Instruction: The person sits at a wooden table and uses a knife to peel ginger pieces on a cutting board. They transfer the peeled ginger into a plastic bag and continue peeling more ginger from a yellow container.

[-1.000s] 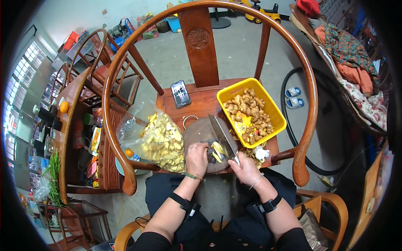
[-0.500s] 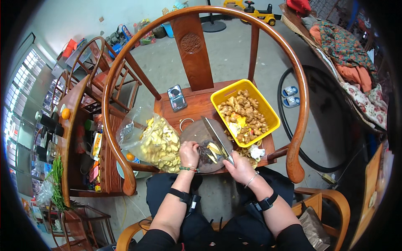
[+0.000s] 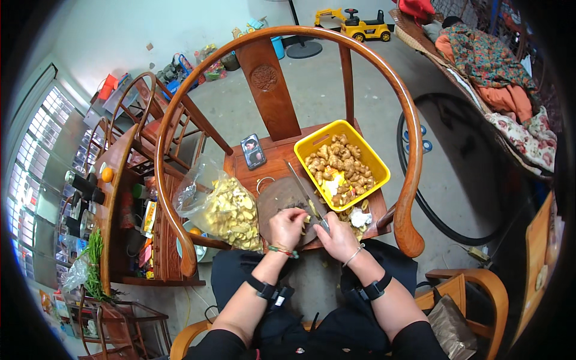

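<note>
On the chair seat lies a round dark chopping board [image 3: 273,201] with a metal ring at its far-left edge. My right hand [image 3: 339,239] wraps round the handle of a kitchen knife [image 3: 306,186], its long blade pointing away and to the left over the board. My left hand [image 3: 287,228] is over the near part of the board, thumb and fingers pinched at a pale ginger slice [image 3: 307,220] beside the blade. A clear plastic bag [image 3: 234,210] full of sliced ginger sits left of the board. To the right stands a yellow basket [image 3: 382,174] of whole ginger roots [image 3: 342,157].
A phone [image 3: 253,151] lies on the wooden chair's seat [image 3: 279,150], and crumpled white tissue [image 3: 360,217] is near the basket. The chair's curved armrest [image 3: 414,180] rings the work area. A wooden table [image 3: 114,198] stands left; a black hose [image 3: 414,198] curves over the floor at right.
My left hand has moved right over the board and now covers most of the ginger slices there. My right hand still holds the knife. The whole view has shifted slightly.
</note>
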A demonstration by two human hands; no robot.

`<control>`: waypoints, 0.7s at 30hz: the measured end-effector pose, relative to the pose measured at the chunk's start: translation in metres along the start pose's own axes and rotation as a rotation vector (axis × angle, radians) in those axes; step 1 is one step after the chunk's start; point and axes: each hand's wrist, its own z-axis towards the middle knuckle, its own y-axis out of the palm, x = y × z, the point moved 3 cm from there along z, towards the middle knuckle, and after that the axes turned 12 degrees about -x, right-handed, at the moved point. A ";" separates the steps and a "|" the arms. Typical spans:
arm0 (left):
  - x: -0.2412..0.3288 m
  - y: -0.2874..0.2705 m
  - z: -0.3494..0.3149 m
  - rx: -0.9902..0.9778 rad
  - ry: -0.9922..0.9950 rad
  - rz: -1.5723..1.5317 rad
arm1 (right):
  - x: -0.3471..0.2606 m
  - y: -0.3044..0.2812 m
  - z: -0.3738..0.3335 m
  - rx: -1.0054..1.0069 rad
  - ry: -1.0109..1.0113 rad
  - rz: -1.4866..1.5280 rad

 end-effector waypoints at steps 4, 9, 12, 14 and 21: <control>0.006 0.039 0.005 -0.027 0.052 -0.030 | -0.006 -0.012 -0.004 0.104 -0.092 0.036; 0.004 0.057 0.017 -0.125 0.108 0.113 | -0.006 -0.020 -0.006 0.074 -0.085 0.045; 0.014 0.051 0.002 -0.019 0.224 0.089 | 0.003 -0.018 -0.006 0.081 -0.096 0.026; 0.024 0.043 -0.016 -0.082 0.202 0.099 | 0.008 -0.017 -0.006 0.073 -0.078 0.023; 0.009 0.022 -0.062 0.003 0.258 0.140 | -0.004 -0.020 -0.009 0.133 -0.107 -0.014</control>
